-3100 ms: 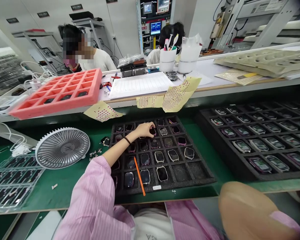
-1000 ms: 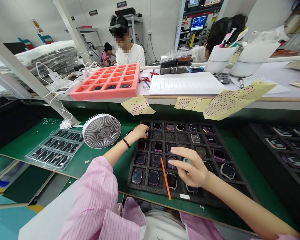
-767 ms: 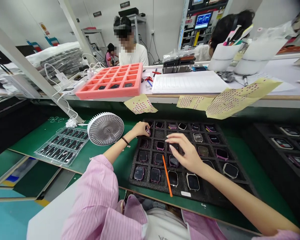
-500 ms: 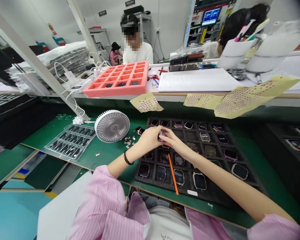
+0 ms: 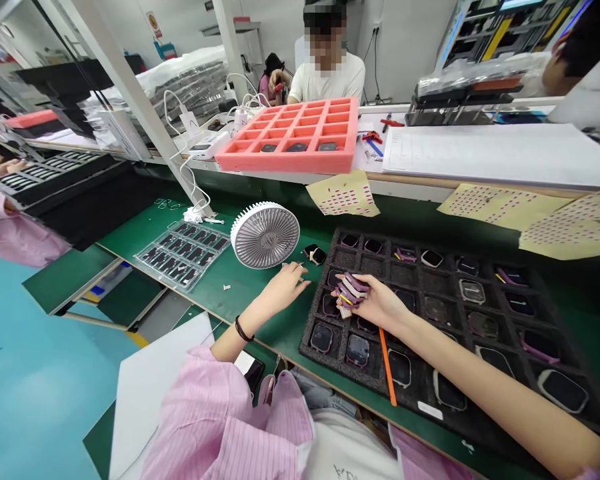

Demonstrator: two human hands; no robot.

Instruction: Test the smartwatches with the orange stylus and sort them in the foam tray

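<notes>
My right hand (image 5: 380, 303) holds a small stack of purple and pale smartwatch cases (image 5: 351, 289) above the left part of a black foam tray (image 5: 330, 381). A small pale piece (image 5: 345, 312) shows under the stack. My left hand (image 5: 284, 288) reaches over the green bench beside the fan, thumb and fingers apart; it covers the spot where small loose pieces lie. Just beyond its fingertips are two dark watch bodies (image 5: 318, 255). Smartwatches (image 5: 357, 351) sit in many of the tray's compartments. An orange stick (image 5: 387, 367) lies across the tray's front edge.
A round white fan (image 5: 266, 237) stands left of the tray. Farther left lies a clear plastic tray (image 5: 183, 257) of dark parts. On the shelf are a pink foam tray (image 5: 285, 162) and papers (image 5: 480, 150). Co-workers sit beyond the shelf and at far left.
My hands have parted: the left has let go of the purple cases and moved left to the bench by the fan. The right keeps the stack. The view has turned left.
</notes>
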